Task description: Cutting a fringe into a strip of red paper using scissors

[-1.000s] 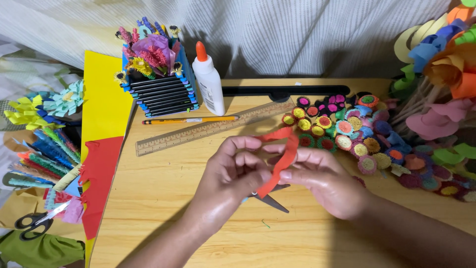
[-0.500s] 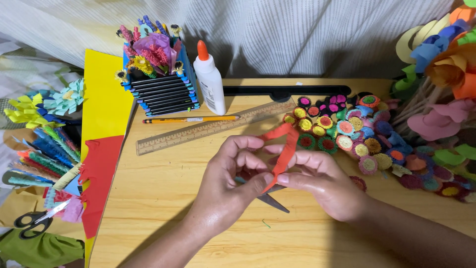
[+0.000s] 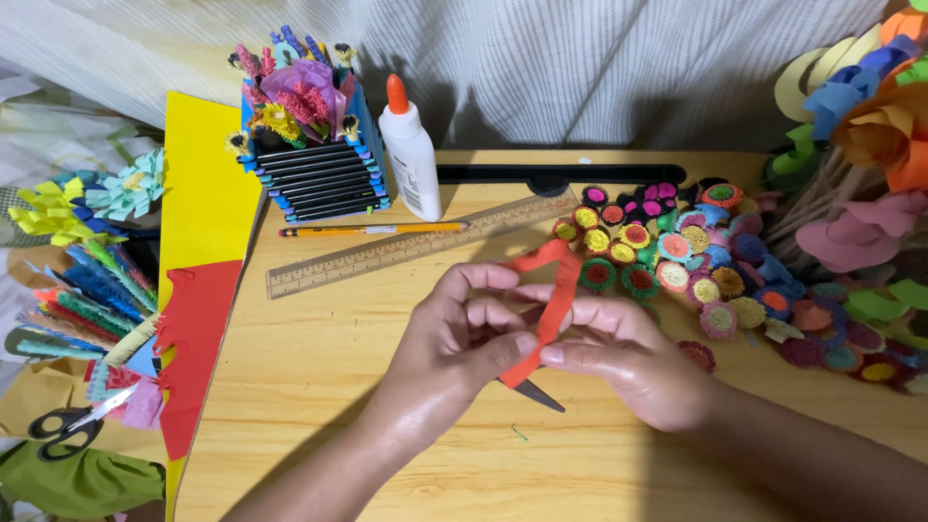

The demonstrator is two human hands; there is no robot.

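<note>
Paper strip (image 3: 547,300), red and bent over at its top, sits above the middle of the wooden table (image 3: 319,367), pinched between your left hand (image 3: 462,340) and right hand (image 3: 633,362), both closed on its lower part. Scissor blades (image 3: 534,394) show dark on the table just beneath your hands. Beyond them lie a wooden ruler (image 3: 416,246) and a pencil (image 3: 372,230), with a white glue bottle (image 3: 408,153) standing behind and rolled paper flowers (image 3: 677,253) heaped to your right.
</note>
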